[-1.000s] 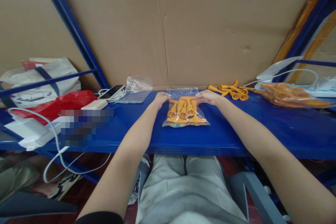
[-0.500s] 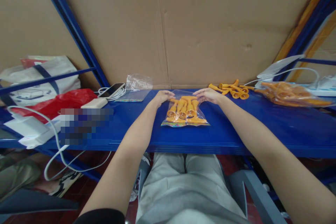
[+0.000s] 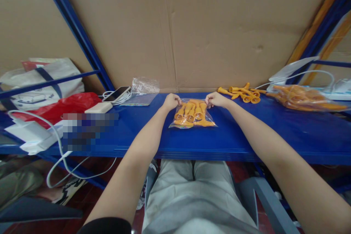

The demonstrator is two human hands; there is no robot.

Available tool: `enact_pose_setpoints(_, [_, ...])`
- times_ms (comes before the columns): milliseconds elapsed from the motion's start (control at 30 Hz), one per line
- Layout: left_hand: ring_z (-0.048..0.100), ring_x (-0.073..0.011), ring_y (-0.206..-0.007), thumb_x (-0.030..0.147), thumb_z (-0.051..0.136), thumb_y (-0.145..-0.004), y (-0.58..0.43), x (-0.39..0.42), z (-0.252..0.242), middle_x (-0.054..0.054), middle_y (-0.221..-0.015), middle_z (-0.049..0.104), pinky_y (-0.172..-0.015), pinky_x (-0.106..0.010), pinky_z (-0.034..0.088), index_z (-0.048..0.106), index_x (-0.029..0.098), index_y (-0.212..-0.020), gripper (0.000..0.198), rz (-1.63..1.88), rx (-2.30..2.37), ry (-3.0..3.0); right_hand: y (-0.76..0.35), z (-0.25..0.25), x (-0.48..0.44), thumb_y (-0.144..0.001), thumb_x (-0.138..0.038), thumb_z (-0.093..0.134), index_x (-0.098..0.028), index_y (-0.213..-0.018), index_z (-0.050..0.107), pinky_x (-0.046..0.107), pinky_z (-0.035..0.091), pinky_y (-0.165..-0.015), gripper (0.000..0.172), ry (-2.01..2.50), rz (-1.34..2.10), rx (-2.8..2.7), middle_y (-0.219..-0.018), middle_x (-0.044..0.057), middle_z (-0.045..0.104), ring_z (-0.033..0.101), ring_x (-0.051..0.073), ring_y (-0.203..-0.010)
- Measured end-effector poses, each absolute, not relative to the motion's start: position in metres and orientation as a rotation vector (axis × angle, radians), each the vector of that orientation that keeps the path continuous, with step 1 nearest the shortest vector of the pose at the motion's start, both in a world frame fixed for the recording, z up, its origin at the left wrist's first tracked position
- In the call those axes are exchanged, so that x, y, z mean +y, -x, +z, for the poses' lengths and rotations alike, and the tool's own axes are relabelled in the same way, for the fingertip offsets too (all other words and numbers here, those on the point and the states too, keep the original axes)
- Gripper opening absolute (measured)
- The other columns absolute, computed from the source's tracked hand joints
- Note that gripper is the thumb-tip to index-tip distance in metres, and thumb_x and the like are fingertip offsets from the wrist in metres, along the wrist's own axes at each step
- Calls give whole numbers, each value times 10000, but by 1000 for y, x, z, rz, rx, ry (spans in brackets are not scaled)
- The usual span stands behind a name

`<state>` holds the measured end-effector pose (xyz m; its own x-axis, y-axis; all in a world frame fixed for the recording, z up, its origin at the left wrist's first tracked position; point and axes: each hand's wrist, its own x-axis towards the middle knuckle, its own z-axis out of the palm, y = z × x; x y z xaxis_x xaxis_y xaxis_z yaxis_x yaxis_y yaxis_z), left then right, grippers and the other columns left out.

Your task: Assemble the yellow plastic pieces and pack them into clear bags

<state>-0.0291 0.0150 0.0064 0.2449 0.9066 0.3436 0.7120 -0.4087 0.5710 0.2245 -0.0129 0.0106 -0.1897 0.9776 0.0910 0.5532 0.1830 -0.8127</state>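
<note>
A clear plastic bag (image 3: pixel 192 113) holding several orange funnel-shaped pieces lies on the blue shelf right in front of me. My left hand (image 3: pixel 172 101) pinches its upper left corner, fingers closed. At the upper right corner, my right hand (image 3: pixel 215 100) grips the bag in the same way. Behind and right of my right hand is a loose group of orange pieces (image 3: pixel 246 98), not touched by either hand.
A fuller bag of orange pieces (image 3: pixel 298 97) lies at the right. On the left are a flat clear bag (image 3: pixel 141 98), a phone (image 3: pixel 117 94) on a coiled cable, a red bag (image 3: pixel 65 108) and white chargers (image 3: pixel 30 131). Cardboard (image 3: pixel 192 33) stands behind. A seated person's leg shows lower left.
Both hands have closed from looser, spread fingers onto the bag's top corners. The bag's lower edge has shifted slightly up, away from me, and its top part shows less.
</note>
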Motion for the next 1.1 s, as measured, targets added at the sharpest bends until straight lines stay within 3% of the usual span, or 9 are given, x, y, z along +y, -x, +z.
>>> enact_pose_setpoints(133, [685, -136, -728, -19, 432, -585, 29, 17, 5, 4, -633, 711, -774, -208, 520, 725, 164, -588, 345, 846, 1573, -2367, -224, 10, -10, -516, 24, 383, -163, -497, 527, 162, 386, -474, 236, 1382, 730, -2005, -427, -52, 518, 493, 65, -397])
enact_pose_setpoints(400, [675, -149, -732, 22, 480, -601, 26, 16, 4, -6, -675, 727, -742, -214, 503, 735, 179, -625, 300, 742, 1652, -2433, -220, 15, -15, -546, -39, 411, -168, -524, 541, 201, 408, -530, 184, 1508, 496, -2168, -480, -27, 528, 515, 94, -458])
enact_pose_setpoints(533, [681, -159, -779, 35, 508, -637, 29, 14, 7, -15, -720, 740, -746, -210, 493, 730, 185, -635, 268, 649, 1666, -2445, -211, 20, -22, -642, -7, 462, -163, -606, 618, 213, 403, -599, 224, 1632, 139, -2300, -590, 16, 626, 599, 133, -622])
enact_pose_setpoints(667, [686, -160, -813, 35, 536, -664, 28, 12, 10, -20, -746, 744, -754, -203, 486, 731, 187, -649, 248, 578, 1692, -2472, -201, 23, -29, -759, -28, 504, -185, -811, 714, 230, 421, -682, 267, 1778, -146, -2339, -855, 72, 732, 662, 187, -875])
enact_pose_setpoints(833, [700, -195, -863, 44, 556, -703, 24, 3, 13, -67, -814, 756, -776, -230, 493, 761, 168, -725, 240, 500, 1800, -2502, -192, 26, -39, -858, -71, 482, -182, -1008, 735, 276, 468, -812, 315, 1905, -198, -2325, -1098, 140, 721, 662, 247, -1051])
enact_pose_setpoints(1100, [699, -221, -940, 76, 548, -766, 19, -3, 16, -99, -893, 753, -802, -251, 502, 753, 178, -776, 229, 433, 1892, -2500, -184, 29, -46, -915, -101, 471, -153, -1097, 707, 320, 472, -921, 303, 1941, -185, -2253, -1156, 191, 703, 644, 278, -1148])
